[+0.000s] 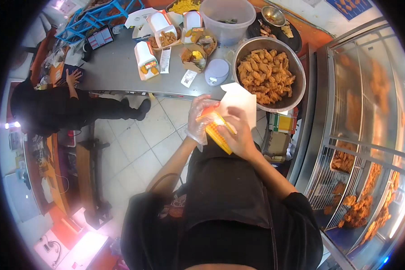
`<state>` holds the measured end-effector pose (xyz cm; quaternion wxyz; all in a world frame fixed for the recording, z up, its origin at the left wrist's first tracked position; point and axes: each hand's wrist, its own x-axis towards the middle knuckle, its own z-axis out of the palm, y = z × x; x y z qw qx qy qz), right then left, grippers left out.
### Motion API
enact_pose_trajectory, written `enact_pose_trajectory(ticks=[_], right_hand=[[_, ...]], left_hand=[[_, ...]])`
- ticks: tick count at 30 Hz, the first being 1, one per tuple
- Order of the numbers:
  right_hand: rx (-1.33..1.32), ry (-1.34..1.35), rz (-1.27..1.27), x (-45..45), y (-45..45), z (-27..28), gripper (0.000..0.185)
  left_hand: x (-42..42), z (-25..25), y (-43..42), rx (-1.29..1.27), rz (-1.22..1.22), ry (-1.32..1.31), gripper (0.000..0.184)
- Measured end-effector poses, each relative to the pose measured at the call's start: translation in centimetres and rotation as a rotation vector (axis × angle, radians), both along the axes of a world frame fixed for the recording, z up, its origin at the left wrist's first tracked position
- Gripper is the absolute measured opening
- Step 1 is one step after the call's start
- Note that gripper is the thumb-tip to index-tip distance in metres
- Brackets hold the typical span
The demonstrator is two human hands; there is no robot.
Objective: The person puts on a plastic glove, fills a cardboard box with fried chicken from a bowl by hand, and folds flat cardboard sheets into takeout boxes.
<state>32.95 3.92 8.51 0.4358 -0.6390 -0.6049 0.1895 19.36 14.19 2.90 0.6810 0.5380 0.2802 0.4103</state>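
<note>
In front of my apron I hold a cardboard takeaway box (239, 102) between both hands, its white inner flap raised and its yellow-and-orange printed side towards me. My left hand (199, 118), in a clear plastic glove, is closed on the box's left edge. On the other side my right hand (241, 137), with no glove visible, grips the box, fingers bent over its printed wall. What the box contains, if anything, is hidden. Just beyond it stands a big metal bowl (303, 76) of fried chicken pieces (266, 74). A small round scale (217, 72) sits left of the bowl.
Several filled food boxes (145, 56) and paper receipts (165, 60) lie on the metal counter (108, 67). Behind them is a clear plastic tub (227, 18). A glass cabinet (337, 112) with fried chicken is at right. Another person (54, 105) stands at left.
</note>
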Motion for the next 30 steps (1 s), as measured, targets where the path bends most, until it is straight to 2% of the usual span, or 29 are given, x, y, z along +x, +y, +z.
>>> enact_pose_trajectory(ticks=[1,2,4,5,6,8,9,12,13,14,15,16,18,19,21,22,24,25,26,28,30], right_hand=[[-0.117,0.288,-0.048,-0.6,0.4,-0.5,0.022],[-0.113,0.290,-0.053,-0.8,0.7,-0.8,0.022],[-0.199,0.266,-0.129,-0.6,1.3,-0.6,0.023],[-0.052,0.020,-0.186,-0.2,1.2,-1.0,0.027],[-0.042,0.023,-0.188,0.0,0.9,-1.0,0.027],[-0.353,0.345,-0.336,0.9,0.4,-0.8,0.034],[-0.549,1.123,-0.119,2.2,0.7,-0.5,0.038],[-0.444,1.256,-0.047,4.0,0.6,-1.4,0.039],[-0.443,1.255,-0.050,4.5,0.5,-0.8,0.039],[-0.311,1.035,-0.130,4.9,0.5,0.1,0.037],[-0.180,0.813,-0.204,5.2,0.7,1.0,0.035],[-0.175,0.813,-0.206,5.5,0.8,1.2,0.035],[-0.179,0.602,-0.303,5.9,0.4,1.4,0.030],[-0.178,0.600,-0.318,6.3,0.4,1.0,0.030],[0.064,0.418,-0.446,7.6,1.1,0.0,0.035],[0.067,0.414,-0.449,8.2,1.4,0.0,0.035],[0.146,0.967,-0.514,9.4,1.8,0.2,0.048],[-0.102,1.150,-0.583,10.0,1.8,1.5,0.056],[-0.159,1.669,-0.135,11.5,1.1,1.3,0.060],[-0.407,1.827,-0.071,12.6,-1.1,2.2,0.058],[-0.355,1.918,-0.060,12.9,-3.2,2.0,0.057]], left_hand=[[0.2,0.1,0.2,0.140,-0.002,0.073,0.055],[0.4,0.3,0.3,0.280,0.006,0.142,0.055],[1.6,1.7,-0.3,0.052,0.184,-0.065,0.062],[2.3,1.7,-0.5,0.095,0.262,-0.075,0.073],[2.8,2.1,-0.2,0.105,0.260,-0.074,0.073],[4.2,3.1,0.5,0.173,0.455,-0.176,0.079],[5.1,3.8,0.7,0.287,0.499,-0.184,0.071],[7.7,6.9,0.3,0.405,0.552,-0.069,0.061],[7.8,6.9,0.9,0.404,0.550,-0.070,0.061],[7.5,6.8,2.2,0.679,0.578,0.057,0.055],[8.0,7.2,2.8,0.819,0.584,0.125,0.053],[8.5,7.6,3.4,0.959,0.597,0.184,0.050],[10.1,8.3,3.2,0.378,0.490,-0.155,0.045],[10.1,7.4,3.6,0.556,0.446,-0.048,0.042],[10.5,6.9,3.6,0.645,0.367,-0.012,0.047],[10.6,6.6,3.4,0.652,0.319,-0.016,0.050],[11.0,5.8,2.7,0.642,0.203,-0.020,0.055],[11.4,5.4,2.0,0.625,0.141,-0.036,0.058],[11.9,5.0,1.3,0.597,0.084,-0.054,0.061],[13.6,4.7,-0.5,0.493,0.009,-0.143,0.067],[16.2,5.2,-2.3,0.322,-0.004,-0.302,0.073]])
